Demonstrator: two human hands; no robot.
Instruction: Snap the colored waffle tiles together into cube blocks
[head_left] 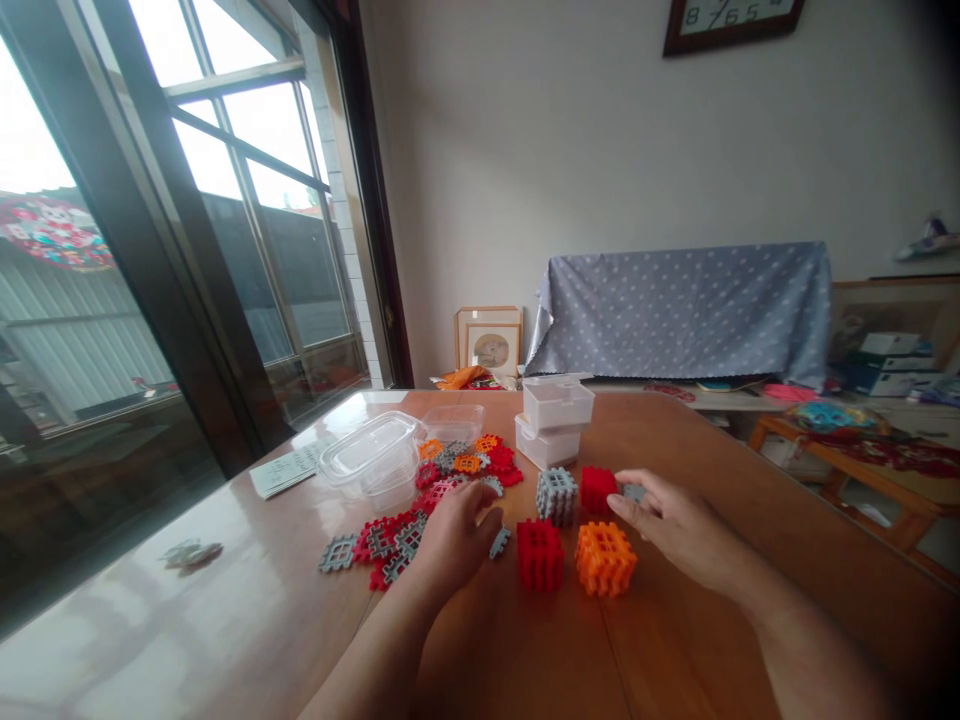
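My left hand (463, 530) is over the right edge of a pile of notched plastic squares, its fingers curved and a little apart. A grey square (500, 542) lies just right of its thumb, and another grey square (492, 484) shows by its fingertips. My right hand (667, 510) has a grey square (634, 492) between thumb and fingers, mostly hidden, beside a red cube (598, 490). A grey cube (556, 497), a second red cube (540, 555) and an orange cube (606, 558), built from such squares, stand between my hands.
Loose red squares (381, 540) and orange squares (466, 463) spread across the table's left middle. Clear tubs (375, 450) stand behind them. Two stacked white boxes (555, 405) stand behind the cubes. Paper (285, 470) and a small plastic packet (191, 553) lie at left.
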